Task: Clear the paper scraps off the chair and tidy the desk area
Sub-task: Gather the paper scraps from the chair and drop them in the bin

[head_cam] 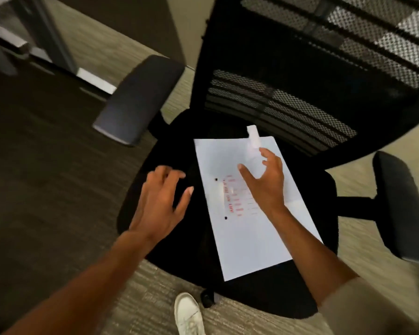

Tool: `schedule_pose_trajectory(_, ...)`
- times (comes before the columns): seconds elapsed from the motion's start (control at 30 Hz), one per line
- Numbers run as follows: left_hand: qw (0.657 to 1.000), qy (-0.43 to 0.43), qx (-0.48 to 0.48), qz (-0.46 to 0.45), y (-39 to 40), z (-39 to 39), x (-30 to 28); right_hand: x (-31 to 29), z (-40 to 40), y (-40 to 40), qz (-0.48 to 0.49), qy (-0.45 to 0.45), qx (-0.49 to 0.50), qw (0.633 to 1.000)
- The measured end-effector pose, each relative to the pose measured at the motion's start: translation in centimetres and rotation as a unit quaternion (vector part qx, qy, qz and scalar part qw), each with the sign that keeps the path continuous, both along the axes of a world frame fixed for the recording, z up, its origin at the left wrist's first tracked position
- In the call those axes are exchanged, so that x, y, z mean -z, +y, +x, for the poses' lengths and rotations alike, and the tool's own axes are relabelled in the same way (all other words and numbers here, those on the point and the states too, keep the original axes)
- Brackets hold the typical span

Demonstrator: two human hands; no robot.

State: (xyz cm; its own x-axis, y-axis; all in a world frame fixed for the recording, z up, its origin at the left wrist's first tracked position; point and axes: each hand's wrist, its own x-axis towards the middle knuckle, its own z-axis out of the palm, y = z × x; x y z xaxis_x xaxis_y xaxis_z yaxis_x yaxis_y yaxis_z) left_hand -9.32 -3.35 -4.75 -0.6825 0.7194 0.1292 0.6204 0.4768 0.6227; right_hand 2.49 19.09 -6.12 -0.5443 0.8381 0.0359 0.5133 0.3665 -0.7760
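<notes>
A black office chair stands below me, its seat (174, 243) facing up. On the seat lies a white paper sheet (247, 240) with red print and two black dots. A small white paper scrap (254, 136) rests at the sheet's far edge, near the mesh backrest (300, 76). My right hand (264, 182) hovers over the sheet with fingers spread, its fingertips close to the scrap, holding nothing. My left hand (162, 201) hangs open above the bare left side of the seat, just beside the sheet's left edge.
The chair's left armrest (136, 100) and right armrest (402, 206) flank the seat. Grey carpet (46, 189) surrounds the chair. A desk leg and frame (58, 44) stand at the upper left. My white shoe (189, 315) is by the chair's front caster.
</notes>
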Motion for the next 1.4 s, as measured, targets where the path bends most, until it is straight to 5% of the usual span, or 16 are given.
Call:
schedule_pose_trajectory(0.3, 0.989, 0.070, 0.127, -0.041, 16.1, -3.6, 1.6, 4.6, -1.2, 7.9, 0.058, -0.119, 0.007, 0.991)
schedule_pose_trajectory(0.6, 0.978, 0.072, 0.172, -0.088, 26.1, -5.2, 4.5, 6.3, -2.0, 8.6, 0.063, -0.029, 0.040, 0.997)
schedule_pose_trajectory(0.97, 0.982, 0.051, 0.171, -0.056, 26.9, -6.1, 4.8, 6.7, -2.4, 8.5, 0.113, -0.057, 0.047, 0.991)
schedule_pose_trajectory(1.4, 0.992, -0.114, 0.028, 0.038, 18.9, -6.8, 4.2, 5.7, -2.4, 7.2, 0.134, -0.123, -0.082, 0.980)
